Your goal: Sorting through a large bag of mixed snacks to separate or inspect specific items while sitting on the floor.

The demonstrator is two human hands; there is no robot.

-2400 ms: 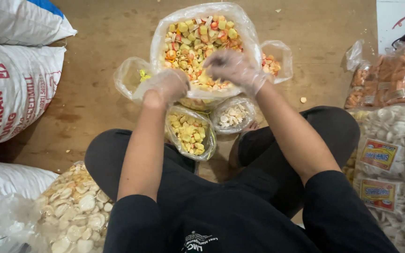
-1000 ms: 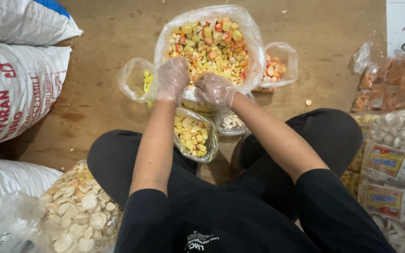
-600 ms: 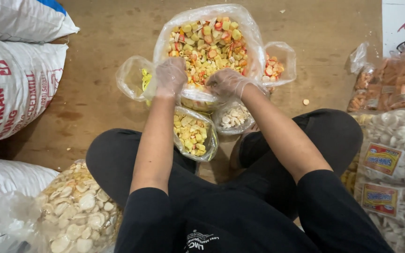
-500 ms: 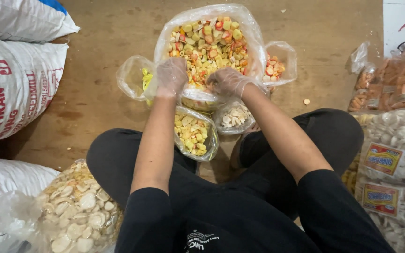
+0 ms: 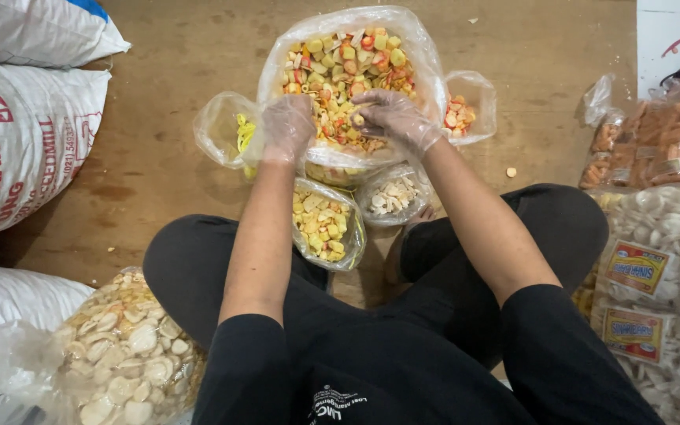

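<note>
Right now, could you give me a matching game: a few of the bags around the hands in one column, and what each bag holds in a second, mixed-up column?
Bags:
1. big bag
2. far-right small bag
3. bag by the foot
4. bag between the knees

Contents:
A. pale whitish pieces
B. yellow pieces
C. mixed yellow, red and white pieces
D. orange-red pieces

Pairs: 1-C, 2-D, 3-A, 4-B

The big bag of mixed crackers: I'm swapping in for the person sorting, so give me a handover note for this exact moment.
Left hand: gloved, on the near left rim of the big bag of mixed crackers.
Right hand: gloved, fingers among the crackers; grip unclear.
Around it: yellow-piece bag and pale-piece bag in front, orange-piece bag on the right, a nearly empty bag on the left.
Done: small bags partly filled.
Left: the big bag remains almost full.
</note>
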